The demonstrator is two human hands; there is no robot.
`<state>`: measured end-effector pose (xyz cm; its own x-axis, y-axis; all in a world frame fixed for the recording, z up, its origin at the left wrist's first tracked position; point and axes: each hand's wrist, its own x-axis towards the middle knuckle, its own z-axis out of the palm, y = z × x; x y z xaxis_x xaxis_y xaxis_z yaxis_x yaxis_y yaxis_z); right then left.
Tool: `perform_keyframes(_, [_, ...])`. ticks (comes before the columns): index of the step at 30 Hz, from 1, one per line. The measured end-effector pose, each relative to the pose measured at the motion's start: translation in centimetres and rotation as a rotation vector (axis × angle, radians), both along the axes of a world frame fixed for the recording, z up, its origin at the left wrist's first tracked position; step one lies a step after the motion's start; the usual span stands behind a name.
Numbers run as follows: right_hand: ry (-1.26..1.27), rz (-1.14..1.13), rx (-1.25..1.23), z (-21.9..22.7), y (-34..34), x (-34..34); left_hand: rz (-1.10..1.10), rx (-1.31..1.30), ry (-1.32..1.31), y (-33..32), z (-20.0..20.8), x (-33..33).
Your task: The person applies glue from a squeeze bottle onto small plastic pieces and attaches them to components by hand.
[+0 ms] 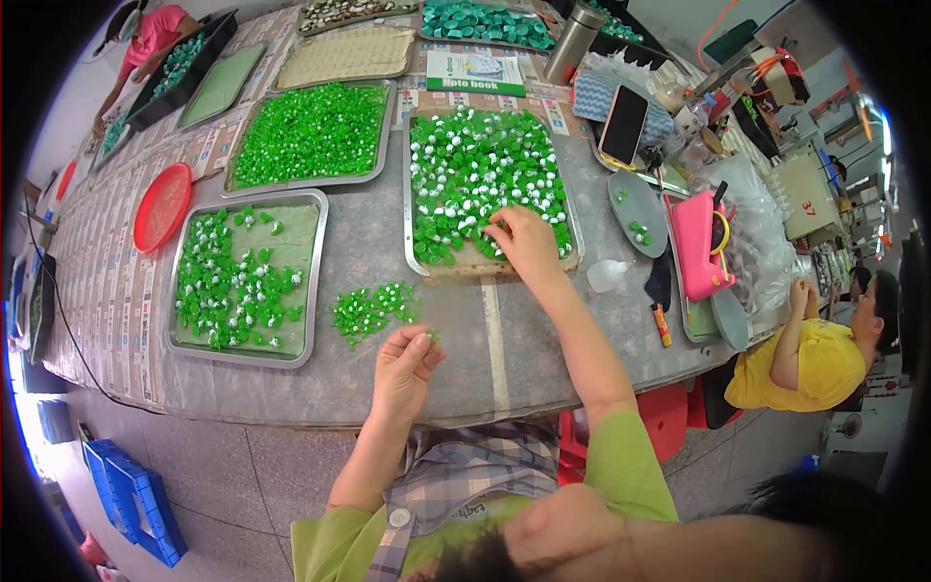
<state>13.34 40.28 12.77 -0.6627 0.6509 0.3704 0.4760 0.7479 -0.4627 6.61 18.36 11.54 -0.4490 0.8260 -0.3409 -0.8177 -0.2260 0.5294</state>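
Observation:
My left hand (405, 373) is raised over the table's near edge, thumb and fingertips pinched on a tiny green piece (433, 336). Just beyond it lies a loose pile of small green pieces with white tips (373, 310). My right hand (529, 244) reaches over the near edge of a metal tray (409, 218) full of green pieces with white round heads (485, 165). Its thumb and forefinger come together among them; whatever they hold is too small to make out. Left of the pile, a second tray (318, 276) holds more such white-headed green pieces (233, 281), spread loosely.
Behind are a tray of plain green pieces (310, 134), a notebook (475, 73) and a steel flask (574, 44). A red lid (163, 207) lies left. Rightward are a grey dish (635, 209), a phone (624, 124), a pink case (700, 247) and seated co-workers, one in yellow (805, 364).

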Motion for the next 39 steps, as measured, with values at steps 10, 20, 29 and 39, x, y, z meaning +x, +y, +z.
perform_keyframes(10, [0.687, 0.169, -1.371, 1.5, -6.7, 5.6, -0.038, 0.0, 0.008, 0.7, 0.1, 0.3])
perform_keyframes(20, [0.693, 0.147, -1.546, 0.3, -11.5, 6.7, -0.123, -0.015, 0.025, 1.1, -0.4, 1.4])
perform_keyframes(29, [0.64, 0.154, -1.39, 1.3, -11.8, 6.7, -0.122, -0.096, 0.127, 0.9, 0.0, 1.6])
perform_keyframes(39, [0.614, 0.16, -1.231, 1.6, -12.7, 6.1, -0.132, -0.068, 0.254, 0.9, -0.2, 1.3])
